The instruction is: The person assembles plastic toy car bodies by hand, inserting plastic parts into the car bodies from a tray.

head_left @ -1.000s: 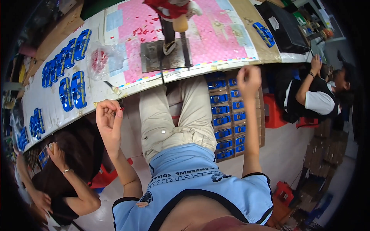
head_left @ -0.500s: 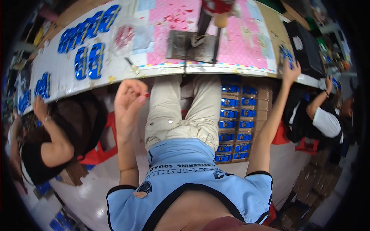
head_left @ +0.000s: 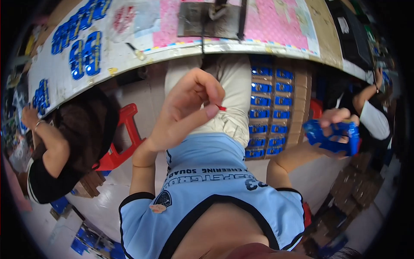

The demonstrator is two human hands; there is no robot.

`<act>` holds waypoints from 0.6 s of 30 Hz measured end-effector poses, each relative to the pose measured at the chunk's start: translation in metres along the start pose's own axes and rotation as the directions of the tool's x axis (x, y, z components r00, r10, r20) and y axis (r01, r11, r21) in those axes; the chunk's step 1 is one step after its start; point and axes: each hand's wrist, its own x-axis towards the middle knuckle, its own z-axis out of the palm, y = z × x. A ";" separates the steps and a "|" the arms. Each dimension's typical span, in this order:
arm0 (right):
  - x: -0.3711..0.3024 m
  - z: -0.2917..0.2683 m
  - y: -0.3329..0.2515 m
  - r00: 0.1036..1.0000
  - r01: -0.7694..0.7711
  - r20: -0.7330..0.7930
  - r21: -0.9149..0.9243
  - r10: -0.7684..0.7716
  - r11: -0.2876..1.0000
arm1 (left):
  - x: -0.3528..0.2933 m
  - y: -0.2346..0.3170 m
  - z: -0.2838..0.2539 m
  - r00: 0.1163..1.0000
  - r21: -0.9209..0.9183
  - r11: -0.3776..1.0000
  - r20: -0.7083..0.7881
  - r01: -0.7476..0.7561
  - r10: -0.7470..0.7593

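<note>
My left hand (head_left: 185, 105) is raised over my lap, with thumb and forefinger pinching a small red piece (head_left: 221, 108). Out to the right, my right hand (head_left: 337, 116) grips a blue plastic shell (head_left: 330, 140) with cut-out openings; it resembles a toy car body. Motion blurs that hand a little, and the shell hides some of its fingers. More blue shells (head_left: 92, 52) with yellow strips lie in rows on the left part of the table (head_left: 125, 64).
A metal press base (head_left: 209, 21) stands on pink sheeting ahead. Under the table's right side, a carton (head_left: 297, 108) holds rows of blue pieces. A black box (head_left: 348, 32) sits at the table's right end. Co-workers (head_left: 56, 138) sit on both sides, near a red stool (head_left: 125, 138).
My right hand has lifted a blue shell off the table's right end and drawn it back toward me. My left hand has moved right and closer, still pinching the red piece. The view has tilted down.
</note>
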 end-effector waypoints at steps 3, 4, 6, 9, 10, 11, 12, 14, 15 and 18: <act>0.005 0.032 0.031 0.967 -0.236 0.113 0.057 0.228 0.970 | 0.006 -0.004 0.018 0.990 0.048 0.996 0.112 0.081 -0.086; 0.005 0.051 0.042 0.949 -0.315 -0.023 -0.039 0.314 0.948 | 0.003 -0.004 0.020 0.972 0.093 0.991 0.206 0.093 -0.110; 0.007 0.073 0.046 0.904 -0.423 -0.163 -0.199 0.396 0.884 | 0.007 -0.003 0.024 0.906 0.159 0.979 0.382 0.129 -0.182; 0.013 0.069 0.046 0.909 -0.411 -0.068 -0.293 0.410 0.863 | 0.010 -0.002 0.027 0.892 0.211 0.967 0.397 0.141 -0.216; 0.013 0.069 0.045 0.915 -0.396 -0.055 -0.311 0.399 0.864 | 0.011 -0.001 0.027 0.889 0.206 0.968 0.402 0.146 -0.220; 0.014 0.070 0.044 0.921 -0.379 -0.040 -0.327 0.388 0.865 | 0.012 0.000 0.026 0.885 0.260 0.957 0.404 0.130 -0.230; 0.015 0.070 0.042 0.909 -0.401 -0.030 -0.338 0.416 0.852 | 0.012 0.001 0.025 0.883 0.313 0.943 0.403 0.113 -0.240; 0.017 0.068 0.041 0.907 -0.395 -0.003 -0.361 0.422 0.845 | 0.013 0.000 0.025 0.884 0.318 0.940 0.396 0.122 -0.249; 0.019 0.068 0.041 0.904 -0.385 0.027 -0.385 0.427 0.839 | 0.013 0.000 0.025 0.885 0.325 0.937 0.389 0.127 -0.255; 0.023 0.068 0.040 0.898 -0.354 0.086 -0.443 0.432 0.824 | 0.015 -0.001 0.026 0.899 0.379 0.923 0.376 0.072 -0.225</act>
